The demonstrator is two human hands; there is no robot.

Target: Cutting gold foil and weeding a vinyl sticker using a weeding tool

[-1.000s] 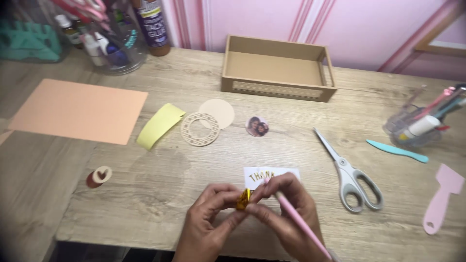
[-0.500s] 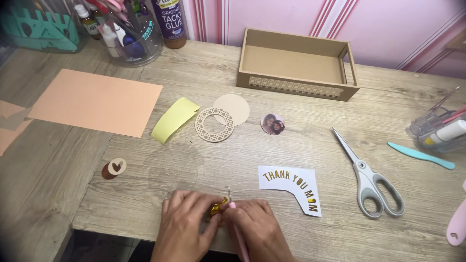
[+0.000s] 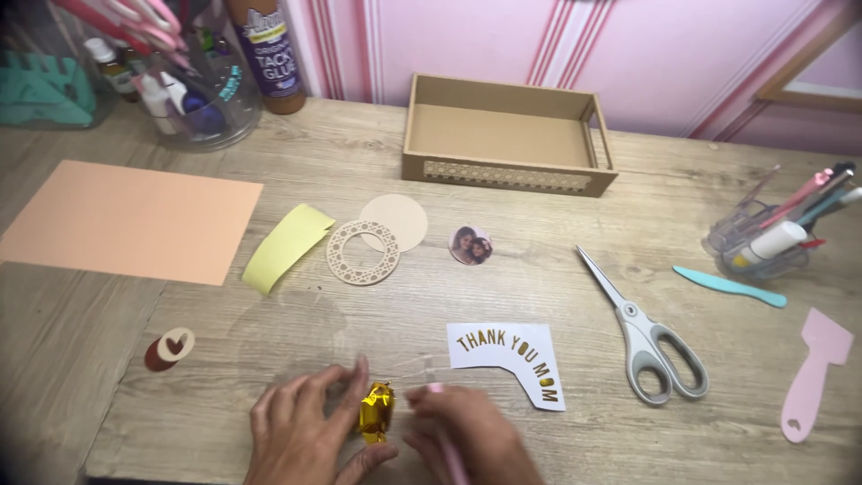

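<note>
Gold foil (image 3: 376, 411) sits at the table's (image 3: 269, 359) near edge, pinched between the left hand (image 3: 305, 431) and the right hand (image 3: 467, 436), fingertips closed on either side. The right hand also grips a pink tool (image 3: 449, 454). A white lettered card (image 3: 514, 359) lies just beside, to the right.

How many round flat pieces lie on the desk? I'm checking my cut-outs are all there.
3: a plain beige disc, a lacy cut-out ring overlapping its lower left edge, and a small round photo to their right. Others may be hidden under the hands.
</note>
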